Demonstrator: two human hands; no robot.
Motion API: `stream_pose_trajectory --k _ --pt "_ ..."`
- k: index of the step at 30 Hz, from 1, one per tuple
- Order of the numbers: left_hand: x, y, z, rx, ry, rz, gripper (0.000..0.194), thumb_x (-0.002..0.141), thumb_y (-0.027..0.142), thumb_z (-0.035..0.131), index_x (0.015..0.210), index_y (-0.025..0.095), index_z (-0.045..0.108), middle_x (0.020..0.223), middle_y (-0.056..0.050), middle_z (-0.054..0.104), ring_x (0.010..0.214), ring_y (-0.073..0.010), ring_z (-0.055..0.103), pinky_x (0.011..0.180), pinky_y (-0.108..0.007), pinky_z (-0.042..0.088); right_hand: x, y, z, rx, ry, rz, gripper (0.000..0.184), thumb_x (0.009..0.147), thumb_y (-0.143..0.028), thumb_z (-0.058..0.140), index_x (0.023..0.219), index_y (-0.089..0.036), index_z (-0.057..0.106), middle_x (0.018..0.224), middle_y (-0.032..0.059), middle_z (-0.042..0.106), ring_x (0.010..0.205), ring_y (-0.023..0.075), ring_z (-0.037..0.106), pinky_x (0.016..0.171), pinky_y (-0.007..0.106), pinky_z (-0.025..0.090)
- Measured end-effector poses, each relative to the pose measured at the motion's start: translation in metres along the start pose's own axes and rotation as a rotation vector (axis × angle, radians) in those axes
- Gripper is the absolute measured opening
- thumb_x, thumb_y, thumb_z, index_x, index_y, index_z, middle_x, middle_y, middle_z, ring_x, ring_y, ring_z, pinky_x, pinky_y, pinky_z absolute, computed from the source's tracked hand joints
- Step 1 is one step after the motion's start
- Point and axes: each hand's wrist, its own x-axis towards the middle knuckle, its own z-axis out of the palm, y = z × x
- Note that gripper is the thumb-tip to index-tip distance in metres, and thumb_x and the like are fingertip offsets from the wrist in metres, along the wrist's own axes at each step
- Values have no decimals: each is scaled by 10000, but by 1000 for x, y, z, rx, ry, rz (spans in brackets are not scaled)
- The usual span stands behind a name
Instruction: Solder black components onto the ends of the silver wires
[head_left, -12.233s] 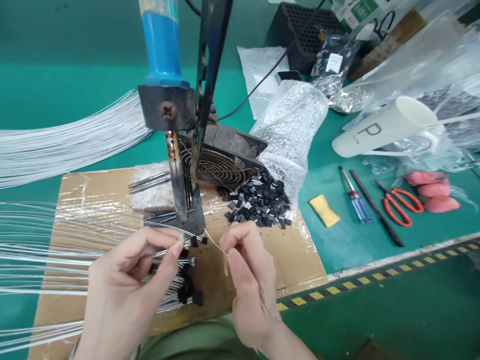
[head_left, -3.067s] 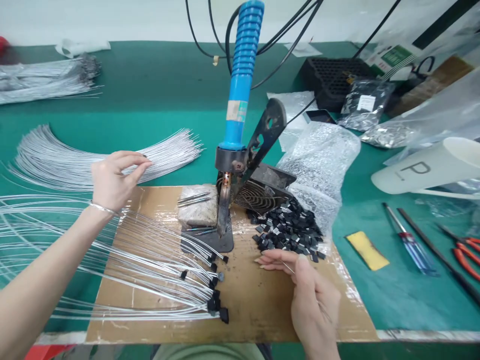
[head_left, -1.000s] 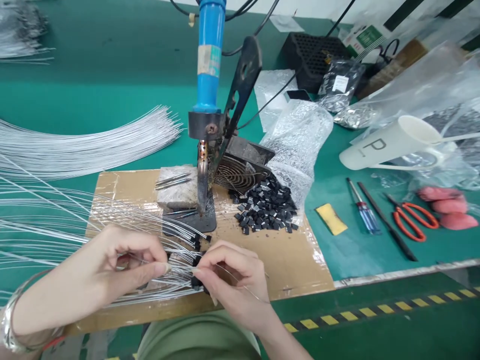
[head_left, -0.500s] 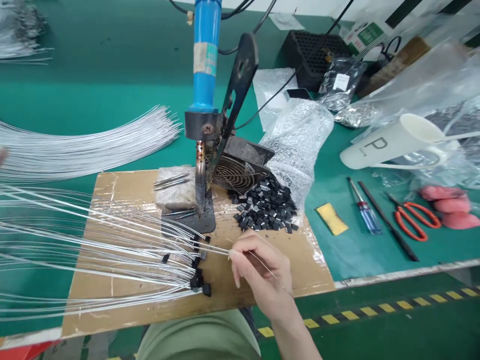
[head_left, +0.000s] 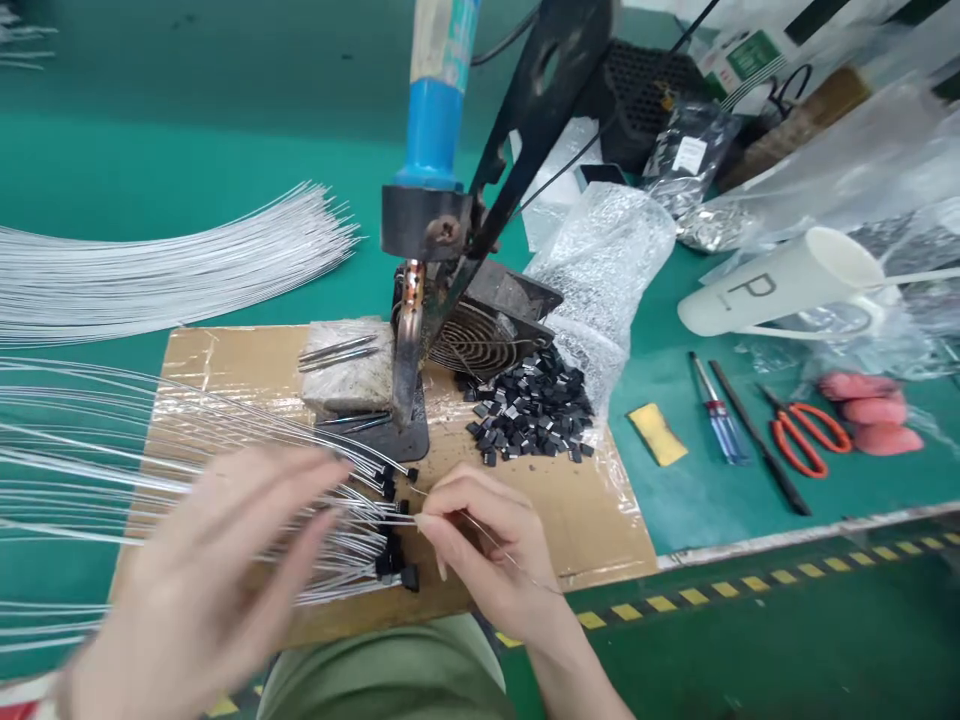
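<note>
My right hand (head_left: 487,545) pinches the end of a white wire (head_left: 401,519) between thumb and fingertips. A thin bare strand, perhaps solder, also runs through this hand and back over the palm. Blurred by motion, my left hand (head_left: 217,560) hovers over the bundle of white wires (head_left: 82,465), thumb and fingers apart, with nothing visible between them. Small black connectors (head_left: 390,555) cap the bundle's ends, just left of my right hand. Above them, a blue-handled soldering iron (head_left: 439,130) hangs tip down in a black bracket (head_left: 525,120).
Loose black connectors (head_left: 532,410) are heaped on the cardboard (head_left: 600,520) beside a round fan grille (head_left: 472,340). More white wires (head_left: 187,270) lie at the back left. Rightward are a yellow sponge (head_left: 657,434), screwdriver (head_left: 721,415), orange-handled scissors-like tool (head_left: 806,438) and white mug (head_left: 780,283).
My left hand has come in from the left edge over the wires. My right hand has shifted slightly left, still pinching the wire. The camera view has moved a little.
</note>
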Motion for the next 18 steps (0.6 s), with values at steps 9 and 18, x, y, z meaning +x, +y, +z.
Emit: stream_pose_trajectory --k 9,18 --pt "9 31 46 -134 -185 -89 144 1038 289 584 953 305 698 755 10 729 651 -184 666 563 -297 514 0 0 4 27 11 1 185 1023 -248 712 843 -212 741 751 3 648 660 154 600 593 275 484" --pt "14 27 44 -334 -207 -436 330 1008 520 613 854 261 748 638 -4 627 525 -156 511 462 -249 393 -4 11 13 554 270 225 556 1112 -606 475 1050 -190 839 818 54 728 622 183 724 542 307 644"
